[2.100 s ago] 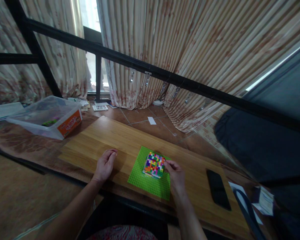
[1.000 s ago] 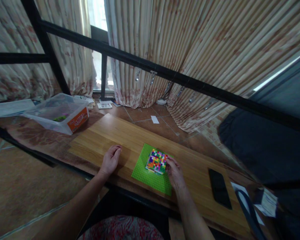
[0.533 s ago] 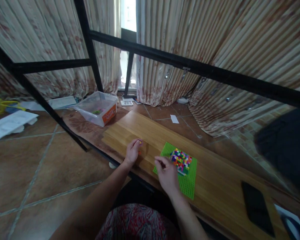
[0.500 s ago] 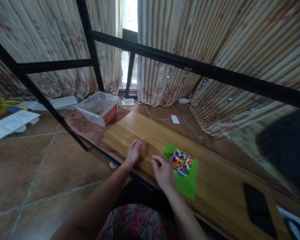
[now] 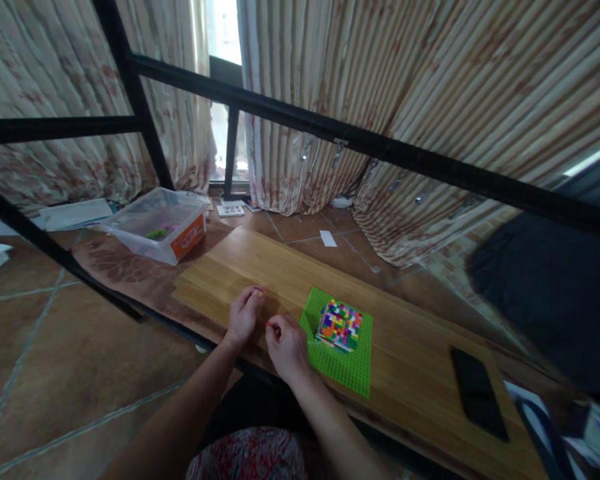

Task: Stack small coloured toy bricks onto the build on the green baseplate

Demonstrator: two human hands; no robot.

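A green studded baseplate (image 5: 353, 373) lies on a wooden board (image 5: 410, 360). On it stands a square block of small many-coloured bricks (image 5: 340, 325). My left hand (image 5: 243, 315) rests on the board left of the plate, fingers curled round small yellow and orange pieces I can barely see. My right hand (image 5: 286, 341) hovers just left of the plate, close to my left hand, with fingers pinched together; whether they hold anything is hidden.
A clear plastic tub (image 5: 156, 227) with an orange label and a few bricks sits at the back left. A black phone (image 5: 477, 393) lies on the board's right end. Black metal bars (image 5: 330, 137) cross in front of striped curtains. Papers lie on the tiled floor.
My right hand left the brick block's right side and crossed over to the left, beside my left hand. My head turned left, then partly back. The left hand stayed put.
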